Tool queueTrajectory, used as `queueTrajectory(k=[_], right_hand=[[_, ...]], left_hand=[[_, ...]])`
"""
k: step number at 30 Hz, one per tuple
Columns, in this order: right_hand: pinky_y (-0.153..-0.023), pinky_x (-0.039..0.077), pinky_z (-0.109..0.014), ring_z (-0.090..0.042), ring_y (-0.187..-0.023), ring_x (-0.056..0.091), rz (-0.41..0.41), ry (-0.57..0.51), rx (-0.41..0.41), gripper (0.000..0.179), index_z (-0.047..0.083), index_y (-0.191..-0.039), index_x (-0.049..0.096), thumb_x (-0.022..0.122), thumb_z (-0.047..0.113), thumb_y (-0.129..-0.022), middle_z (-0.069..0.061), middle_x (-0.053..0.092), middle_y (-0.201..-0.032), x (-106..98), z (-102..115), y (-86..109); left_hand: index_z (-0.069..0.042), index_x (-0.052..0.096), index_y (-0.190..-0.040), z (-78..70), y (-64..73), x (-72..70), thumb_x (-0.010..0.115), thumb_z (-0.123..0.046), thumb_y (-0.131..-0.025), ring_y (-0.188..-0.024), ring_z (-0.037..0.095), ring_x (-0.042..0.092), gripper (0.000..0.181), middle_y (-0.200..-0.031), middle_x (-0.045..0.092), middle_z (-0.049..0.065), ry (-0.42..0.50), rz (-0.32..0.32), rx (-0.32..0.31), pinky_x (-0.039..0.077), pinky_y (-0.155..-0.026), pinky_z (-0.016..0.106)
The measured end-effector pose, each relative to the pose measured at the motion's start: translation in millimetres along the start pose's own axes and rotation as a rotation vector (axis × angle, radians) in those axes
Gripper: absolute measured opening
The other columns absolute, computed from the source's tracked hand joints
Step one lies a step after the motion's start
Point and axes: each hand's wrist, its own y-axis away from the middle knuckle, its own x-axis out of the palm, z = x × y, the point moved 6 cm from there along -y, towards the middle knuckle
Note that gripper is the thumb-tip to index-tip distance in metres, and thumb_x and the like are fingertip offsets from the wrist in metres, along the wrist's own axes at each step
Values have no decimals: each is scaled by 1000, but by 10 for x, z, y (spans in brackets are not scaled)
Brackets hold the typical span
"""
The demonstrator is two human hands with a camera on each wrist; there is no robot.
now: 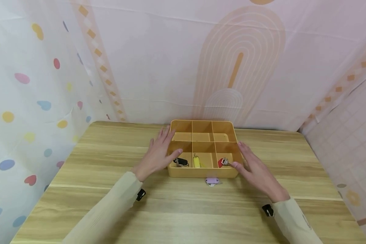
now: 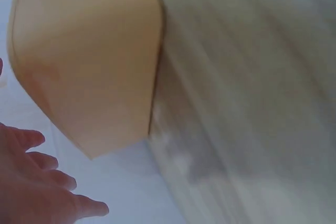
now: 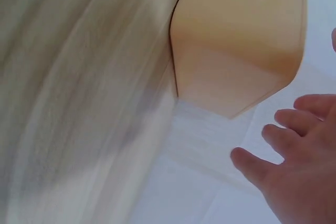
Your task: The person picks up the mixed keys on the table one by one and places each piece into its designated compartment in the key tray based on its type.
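Note:
A yellow-orange organizer box with several compartments sits on the table. My left hand is at its left side, fingers extended and thumb over the front left compartment. On the opposite side, my right hand has straight fingers along the wall, its thumb by the front right corner. Neither hand grips anything. In the front row lie a black key tag on the left, a yellow key tag in the middle and a red key tag with a key on the right. Both wrist views show the box's outer wall.
A purple key tag with a key lies on the wooden table right before the box's front wall. Patterned cloth hangs behind the table, and more cloth with colored spots hangs at the left.

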Motion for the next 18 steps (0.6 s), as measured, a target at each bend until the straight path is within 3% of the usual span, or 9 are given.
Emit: queueTrajectory(k=[11,18], right_hand=[[-114,35,-64,-42,-145,41,-195,54,-186,70,3,-157,42,72,27,-97,-19,45,-158,-16,360,205],[-109,41,-64,-41,-137,51,-205,34,-241,61,5,-149,53,75,24,-95,-16,54,-151,89,527,317]], left_hand=[[-5,13,-166,96,132,116,47,-59,-104,-158,39,-1,89,-173,2,14,-82,73,17,6,-118,75],[-5,8,-166,121,154,184,42,-64,-103,-158,38,-2,93,-174,1,12,-108,105,29,7,-118,75]])
